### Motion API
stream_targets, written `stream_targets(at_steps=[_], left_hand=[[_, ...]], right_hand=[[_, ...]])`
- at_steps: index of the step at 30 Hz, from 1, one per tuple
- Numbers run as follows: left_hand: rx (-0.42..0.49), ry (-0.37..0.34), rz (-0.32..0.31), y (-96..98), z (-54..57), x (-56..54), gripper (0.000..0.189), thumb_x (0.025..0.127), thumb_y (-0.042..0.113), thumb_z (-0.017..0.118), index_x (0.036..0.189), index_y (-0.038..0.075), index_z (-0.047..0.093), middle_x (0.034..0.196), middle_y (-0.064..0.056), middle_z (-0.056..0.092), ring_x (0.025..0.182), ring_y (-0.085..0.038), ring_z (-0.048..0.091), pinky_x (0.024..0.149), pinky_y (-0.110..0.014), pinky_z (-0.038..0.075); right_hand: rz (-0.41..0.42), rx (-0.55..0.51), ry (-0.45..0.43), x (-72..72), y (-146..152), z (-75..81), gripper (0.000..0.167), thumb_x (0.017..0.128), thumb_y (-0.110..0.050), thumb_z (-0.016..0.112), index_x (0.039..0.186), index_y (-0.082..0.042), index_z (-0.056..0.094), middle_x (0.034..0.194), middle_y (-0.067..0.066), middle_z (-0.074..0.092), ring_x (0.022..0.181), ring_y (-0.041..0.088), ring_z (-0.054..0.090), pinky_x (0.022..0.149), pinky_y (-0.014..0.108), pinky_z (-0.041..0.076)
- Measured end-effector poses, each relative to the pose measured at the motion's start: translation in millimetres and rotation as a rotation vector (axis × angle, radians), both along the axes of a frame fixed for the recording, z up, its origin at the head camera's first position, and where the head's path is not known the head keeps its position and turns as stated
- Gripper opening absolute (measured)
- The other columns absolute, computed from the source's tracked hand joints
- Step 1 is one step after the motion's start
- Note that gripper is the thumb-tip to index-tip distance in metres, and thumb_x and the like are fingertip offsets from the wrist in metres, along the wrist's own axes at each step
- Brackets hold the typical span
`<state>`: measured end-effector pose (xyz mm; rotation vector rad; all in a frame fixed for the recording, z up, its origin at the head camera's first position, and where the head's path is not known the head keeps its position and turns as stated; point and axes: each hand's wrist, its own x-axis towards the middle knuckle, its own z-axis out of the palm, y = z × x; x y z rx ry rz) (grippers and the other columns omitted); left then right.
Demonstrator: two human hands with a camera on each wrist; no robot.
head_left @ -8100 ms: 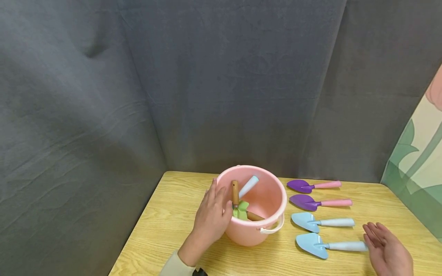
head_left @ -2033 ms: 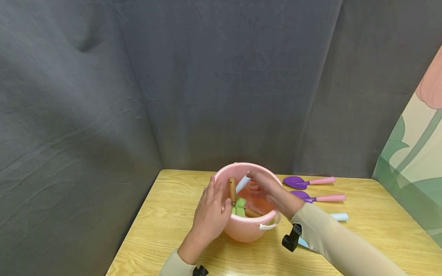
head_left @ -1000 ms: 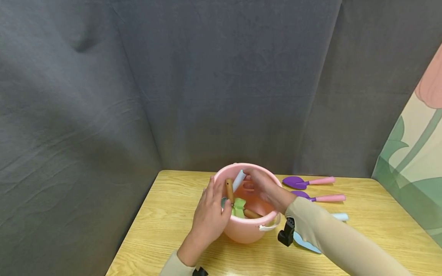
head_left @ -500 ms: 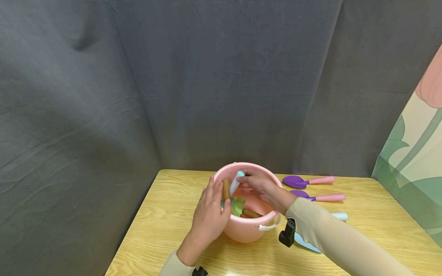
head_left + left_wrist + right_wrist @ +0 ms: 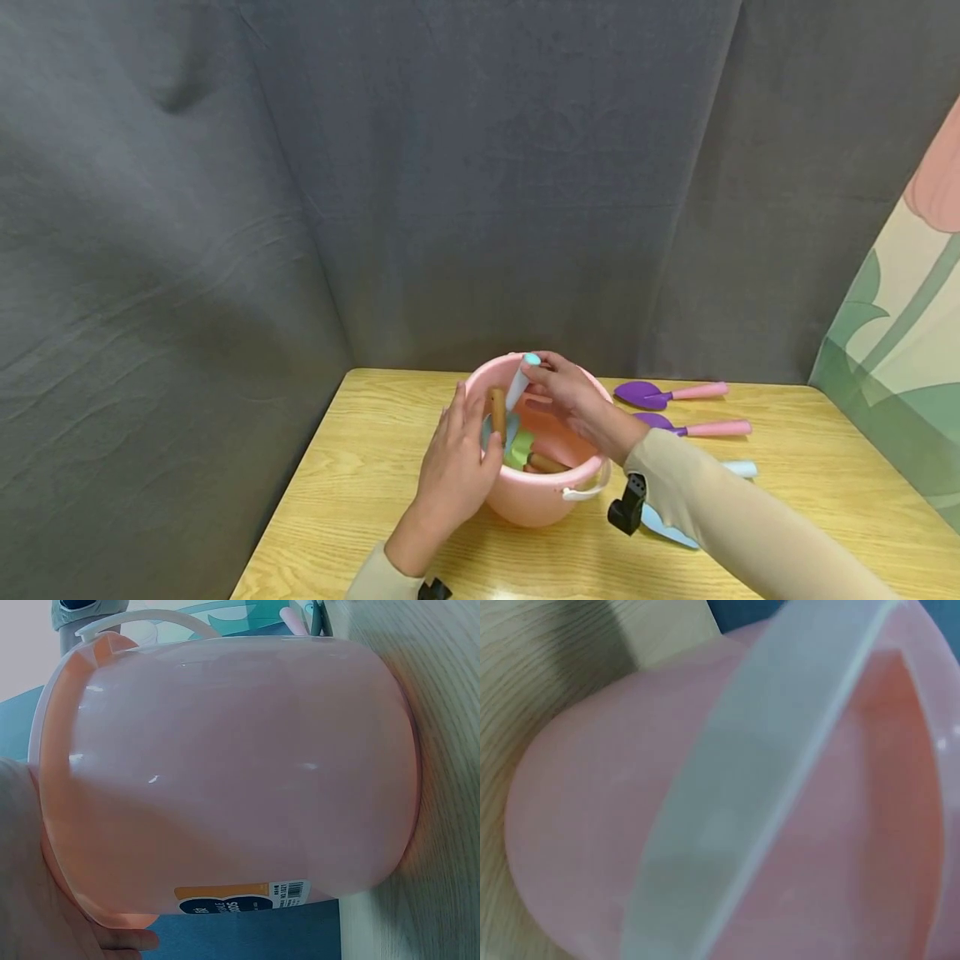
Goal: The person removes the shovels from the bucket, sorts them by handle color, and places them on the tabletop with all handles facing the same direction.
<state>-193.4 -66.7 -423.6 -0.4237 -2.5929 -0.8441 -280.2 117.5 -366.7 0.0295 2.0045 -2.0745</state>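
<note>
A pink bucket [image 5: 534, 500] stands on the table, with several garden tools inside. My left hand [image 5: 456, 462] rests with fingers extended against its left rim. My right hand [image 5: 573, 400] reaches in over the right side and pinches the pale handle of a light blue trowel [image 5: 517, 389]. That handle leans upright, its end level with the back rim. Beside it in the bucket are a wooden-handled tool [image 5: 498, 414], a green tool head [image 5: 521, 450] and another wooden handle [image 5: 547, 463]. Both wrist views show mainly the bucket's outer wall [image 5: 240, 765]; the right wrist view also shows its white handle [image 5: 727, 780].
Right of the bucket lie two purple trowels [image 5: 641, 395] with pink handles, one behind the other. Light blue trowels [image 5: 667, 529] lie nearer, partly hidden under my right forearm. Dark cloth [image 5: 487, 183] hangs behind the wooden table [image 5: 337, 500].
My right hand has come from the table's right side into the bucket and taken hold of the light blue trowel. The trowel's handle has risen and turned more upright. My left hand has stayed put.
</note>
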Motion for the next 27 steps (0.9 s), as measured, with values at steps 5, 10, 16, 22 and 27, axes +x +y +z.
stream_targets(at_steps=[5,10,16,22,27], left_hand=[[0.003,-0.006,-0.005,-0.1,-0.1,0.1,0.060,0.100,0.032,0.054,0.153,0.006,0.043,0.166,-0.021,0.021,0.145,-0.044,0.035,0.118,-0.057,0.030],[0.000,-0.007,-0.001,-0.9,0.6,0.1,0.060,0.100,0.033,0.054,0.153,0.006,0.043,0.166,-0.020,0.021,0.145,-0.045,0.035,0.117,-0.059,0.031],[-0.006,0.004,0.003,-2.3,0.8,-0.2,0.059,0.101,0.034,0.051,0.150,0.002,0.046,0.165,-0.021,0.022,0.144,-0.046,0.036,0.115,-0.060,0.033],[-0.007,-0.001,0.009,-2.3,-0.3,-0.4,0.058,0.101,0.034,0.051,0.150,0.003,0.047,0.166,-0.020,0.023,0.146,-0.044,0.035,0.115,-0.059,0.035],[-0.011,-0.010,0.011,-2.5,-1.0,-0.7,0.059,0.101,0.035,0.051,0.151,0.003,0.046,0.166,-0.019,0.022,0.146,-0.043,0.034,0.115,-0.058,0.035]], right_hand=[[-0.072,-0.006,0.029,-3.0,4,5.2,0.044,0.102,-0.018,0.061,0.140,0.000,0.049,0.104,0.006,0.062,0.094,0.022,0.065,0.106,0.051,0.048],[-0.109,0.006,0.071,-3.9,9,12.0,0.043,0.102,-0.020,0.061,0.139,0.000,0.051,0.107,0.006,0.062,0.097,0.021,0.065,0.105,0.047,0.050],[-0.129,-0.006,0.126,-5.4,15,19.1,0.041,0.100,-0.020,0.064,0.135,-0.001,0.053,0.110,0.006,0.060,0.101,0.022,0.065,0.104,0.045,0.050],[-0.135,0.055,0.168,-6.4,23,25.1,0.051,0.099,-0.026,0.067,0.142,-0.004,0.053,0.117,0.008,0.059,0.113,0.028,0.065,0.101,0.043,0.052],[-0.157,0.079,0.188,-8.7,31,28.3,0.052,0.095,-0.030,0.071,0.138,-0.003,0.055,0.115,0.006,0.058,0.111,0.028,0.065,0.100,0.043,0.052]])
